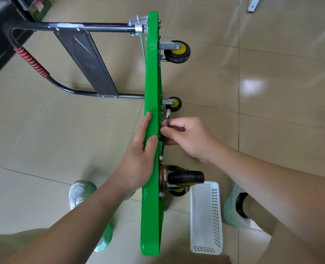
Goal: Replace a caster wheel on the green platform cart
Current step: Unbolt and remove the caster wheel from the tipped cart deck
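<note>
**Head view.** A green platform cart (152, 82) stands on its long edge down the centre of the frame, with its deck facing left and its underside facing right. The left hand (136, 157) clasps the upper rim of the deck at mid-frame, thumb hooked over the edge. The right hand (188, 138) pinches a slim metal wrench (167, 119) between thumb and curled fingers. It holds the wrench against the underside, just below the small middle caster wheel (174, 103).

A larger black caster wheel with a yellow hub (177, 51) sits toward the top. A third caster wheel (185, 177) lies below the right hand, near the wrench's lower end.

The black folding handle with a red-wound grip (31, 61) reaches to the upper left. A white perforated plastic basket (205, 206) lies on the beige tiled floor (272, 111) at lower right, beside a pale green shoe (234, 206).
</note>
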Tool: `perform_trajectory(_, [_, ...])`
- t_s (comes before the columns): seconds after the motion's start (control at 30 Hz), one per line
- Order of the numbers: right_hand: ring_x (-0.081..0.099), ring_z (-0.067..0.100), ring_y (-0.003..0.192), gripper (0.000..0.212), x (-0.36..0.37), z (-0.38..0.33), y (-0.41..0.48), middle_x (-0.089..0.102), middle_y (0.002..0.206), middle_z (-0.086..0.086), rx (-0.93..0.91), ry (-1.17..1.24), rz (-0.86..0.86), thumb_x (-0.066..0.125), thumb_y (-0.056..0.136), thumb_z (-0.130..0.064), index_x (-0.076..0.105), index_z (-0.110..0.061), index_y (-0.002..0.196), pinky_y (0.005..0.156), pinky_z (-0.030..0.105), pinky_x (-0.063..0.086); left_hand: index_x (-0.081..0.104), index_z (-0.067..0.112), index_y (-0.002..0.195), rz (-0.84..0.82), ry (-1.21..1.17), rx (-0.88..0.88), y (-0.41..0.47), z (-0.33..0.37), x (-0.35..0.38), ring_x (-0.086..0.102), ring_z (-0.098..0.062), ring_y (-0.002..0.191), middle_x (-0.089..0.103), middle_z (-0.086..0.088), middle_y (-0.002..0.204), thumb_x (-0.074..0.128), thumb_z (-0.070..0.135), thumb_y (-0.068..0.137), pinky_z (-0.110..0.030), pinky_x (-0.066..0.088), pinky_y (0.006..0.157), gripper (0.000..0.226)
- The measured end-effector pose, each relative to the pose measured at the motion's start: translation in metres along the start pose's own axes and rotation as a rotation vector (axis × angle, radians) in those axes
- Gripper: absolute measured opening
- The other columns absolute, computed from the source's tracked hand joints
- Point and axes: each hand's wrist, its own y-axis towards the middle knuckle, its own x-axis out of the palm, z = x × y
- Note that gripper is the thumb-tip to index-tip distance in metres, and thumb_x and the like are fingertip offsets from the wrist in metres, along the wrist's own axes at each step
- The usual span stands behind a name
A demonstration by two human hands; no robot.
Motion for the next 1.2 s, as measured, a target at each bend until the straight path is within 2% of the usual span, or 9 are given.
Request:
perform_trajectory(0.17, [0.072, 0.003, 0.090, 0.028, 0.002, -0.001, -0.005, 0.077, 0.089, -0.014, -0.084, -0.049, 0.034, 0.070, 0.091, -0.004, 0.074, -0.031, 0.093, 0.088, 0.029, 0.059, 0.021, 0.052, 0.157, -0.006, 0.000, -0.012, 0.000, 0.001, 0.000, 0.030, 0.014, 0.143, 0.034, 0.025, 0.160, 0.037, 0.025, 0.111, -0.003, 0.021, 0.113, 0.055])
perform_trajectory(0.27, [0.072, 0.002, 0.088, 0.025, -0.001, -0.008, -0.005, 0.076, 0.086, -0.016, -0.109, -0.040, 0.052, 0.070, 0.092, -0.003, 0.073, -0.028, 0.095, 0.081, 0.023, 0.059, 0.021, 0.049, 0.158, -0.001, -0.007, -0.008, -0.001, 0.002, 0.001, 0.029, 0.012, 0.145, 0.033, 0.024, 0.160, 0.037, 0.023, 0.112, -0.018, 0.020, 0.124, 0.056])
perform_trajectory(0.37, [0.073, 0.007, 0.090, 0.020, -0.008, -0.014, 0.000, 0.076, 0.091, -0.009, -0.123, -0.051, 0.083, 0.069, 0.093, -0.005, 0.074, -0.025, 0.097, 0.081, 0.027, 0.061, 0.021, 0.052, 0.156, 0.002, -0.007, -0.017, -0.002, 0.003, 0.001, 0.031, 0.008, 0.146, 0.034, 0.023, 0.160, 0.038, 0.023, 0.111, -0.025, 0.022, 0.126, 0.056])
perform_trajectory(0.57, [0.076, 0.024, 0.087, 0.009, -0.017, -0.006, 0.019, 0.075, 0.092, 0.008, 0.050, 0.033, 0.126, 0.066, 0.096, -0.010, 0.074, -0.015, 0.098, 0.082, 0.039, 0.062, 0.019, 0.054, 0.156, -0.011, 0.013, -0.018, -0.001, 0.002, 0.000, 0.031, 0.006, 0.146, 0.033, 0.023, 0.161, 0.037, 0.027, 0.111, -0.016, 0.022, 0.121, 0.056])
perform_trajectory(0.7, [0.075, 0.029, 0.087, 0.010, -0.017, 0.003, 0.030, 0.074, 0.087, 0.007, 0.111, 0.036, 0.105, 0.065, 0.098, -0.013, 0.074, -0.009, 0.094, 0.084, 0.043, 0.062, 0.018, 0.053, 0.156, -0.012, 0.030, -0.008, 0.000, 0.001, 0.000, 0.027, 0.012, 0.145, 0.030, 0.025, 0.161, 0.037, 0.024, 0.111, 0.001, 0.018, 0.110, 0.056])
perform_trajectory(0.83, [0.074, 0.035, 0.093, 0.021, -0.016, 0.011, 0.039, 0.074, 0.106, 0.020, 0.163, 0.045, 0.071, 0.065, 0.098, -0.015, 0.071, 0.001, 0.111, 0.083, 0.043, 0.062, 0.019, 0.052, 0.157, -0.008, 0.024, -0.007, 0.000, 0.001, 0.000, 0.028, 0.009, 0.146, 0.031, 0.023, 0.161, 0.038, 0.024, 0.111, -0.014, 0.019, 0.121, 0.057])
perform_trajectory(0.97, [0.073, 0.032, 0.088, 0.028, -0.015, 0.019, 0.046, 0.072, 0.110, 0.025, 0.222, 0.064, 0.031, 0.061, 0.100, -0.015, 0.067, 0.006, 0.117, 0.080, 0.037, 0.063, 0.018, 0.054, 0.157, -0.013, 0.023, -0.011, 0.000, -0.001, -0.001, 0.031, 0.009, 0.145, 0.032, 0.024, 0.161, 0.038, 0.026, 0.111, -0.020, 0.023, 0.122, 0.058])
perform_trajectory(1.07, [0.073, 0.032, 0.087, 0.030, -0.015, 0.026, 0.052, 0.071, 0.111, 0.026, 0.284, 0.095, 0.039, 0.062, 0.099, -0.016, 0.065, 0.007, 0.119, 0.083, 0.039, 0.062, 0.018, 0.057, 0.156, -0.015, 0.023, -0.021, 0.001, -0.002, -0.001, 0.033, 0.013, 0.141, 0.033, 0.024, 0.160, 0.038, 0.027, 0.111, -0.009, 0.025, 0.113, 0.058])
perform_trajectory(1.2, [0.072, 0.029, 0.084, 0.032, -0.014, 0.033, 0.054, 0.070, 0.110, 0.023, 0.357, 0.134, 0.033, 0.062, 0.100, -0.015, 0.064, 0.008, 0.121, 0.082, 0.038, 0.062, 0.016, 0.061, 0.155, -0.019, 0.028, -0.030, 0.003, -0.005, 0.000, 0.032, 0.028, 0.129, 0.031, 0.026, 0.159, 0.038, 0.030, 0.111, 0.002, 0.022, 0.099, 0.058])
